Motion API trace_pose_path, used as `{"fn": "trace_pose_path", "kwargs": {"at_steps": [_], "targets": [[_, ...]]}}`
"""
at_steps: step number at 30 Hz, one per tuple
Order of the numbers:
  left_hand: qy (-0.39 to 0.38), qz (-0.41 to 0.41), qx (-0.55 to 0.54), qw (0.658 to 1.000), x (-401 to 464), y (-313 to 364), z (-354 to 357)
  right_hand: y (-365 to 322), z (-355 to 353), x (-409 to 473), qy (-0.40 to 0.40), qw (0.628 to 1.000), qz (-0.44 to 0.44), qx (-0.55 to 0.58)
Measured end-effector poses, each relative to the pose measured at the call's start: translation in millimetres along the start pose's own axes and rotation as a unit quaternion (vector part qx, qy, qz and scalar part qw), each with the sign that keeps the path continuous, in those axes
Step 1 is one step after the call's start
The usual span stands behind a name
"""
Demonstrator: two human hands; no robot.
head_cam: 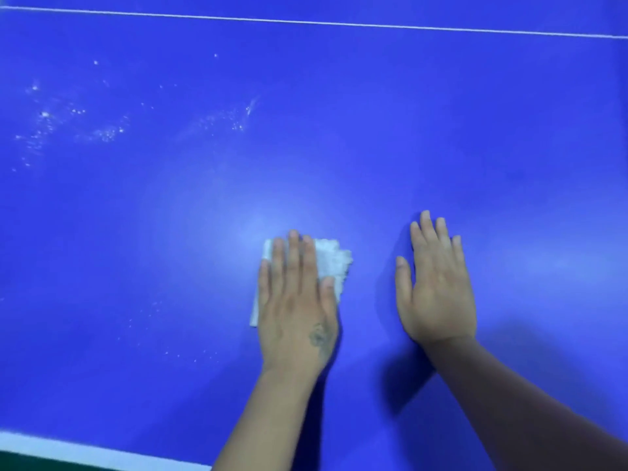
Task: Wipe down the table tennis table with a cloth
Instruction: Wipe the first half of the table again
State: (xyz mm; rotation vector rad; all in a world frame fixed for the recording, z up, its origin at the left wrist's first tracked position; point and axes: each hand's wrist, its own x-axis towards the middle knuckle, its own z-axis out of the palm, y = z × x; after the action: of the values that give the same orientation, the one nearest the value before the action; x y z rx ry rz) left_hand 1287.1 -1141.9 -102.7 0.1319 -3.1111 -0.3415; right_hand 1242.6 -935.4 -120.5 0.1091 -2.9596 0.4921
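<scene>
Your two forearms come in from the bottom edge, closest to your view, and reach over the blue worktop (441,147), whose white border stripe (68,448) runs along the near edge at the lower left. Starting at the far left, well to the left of the cloth and farther from you, white specks and smears (61,124) are scattered over the surface, and a second patch of specks (234,119) lies closer in, directly beyond the cloth. A few faint specks also dot the worktop just left of the cloth, nearer to you. Your left hand (295,300) lies flat with straight fingers on the white cloth (331,263), pressing it against the worktop; the cloth shows past your fingertips, along the outer edge of your hand and beside your thumb. Just right of the cloth, and not touching it, your right hand (436,287) rests palm-down on the bare surface with its fingers spread and holding nothing. Far beyond the cloth, a thin white line (339,24) crosses the worktop from side to side.
</scene>
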Motion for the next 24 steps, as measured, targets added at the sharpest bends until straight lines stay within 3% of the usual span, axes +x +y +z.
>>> {"fn": "trace_pose_path", "kwargs": {"at_steps": [5, 9, 11, 17, 24], "targets": [[0.013, -0.112, 0.012, 0.994, 54, -38, -3, -1, -1, 3, -0.010, 1.000, 0.010, -0.008], [0.040, -0.130, -0.002, 0.991, 109, -7, 6, 0, 1, 3, -0.007, 1.000, 0.011, -0.013], [0.039, -0.101, -0.004, 0.994, 117, 20, 13, 0, 2, 4, -0.008, 1.000, 0.013, -0.015], [0.023, 0.038, -0.021, 0.999, 39, 60, 20, -3, -1, 6, -0.005, 1.000, 0.018, -0.020], [-0.007, -0.015, 0.013, 1.000, -58, -2, 0, -3, -2, 6, -0.036, 0.998, 0.023, -0.055]]}}
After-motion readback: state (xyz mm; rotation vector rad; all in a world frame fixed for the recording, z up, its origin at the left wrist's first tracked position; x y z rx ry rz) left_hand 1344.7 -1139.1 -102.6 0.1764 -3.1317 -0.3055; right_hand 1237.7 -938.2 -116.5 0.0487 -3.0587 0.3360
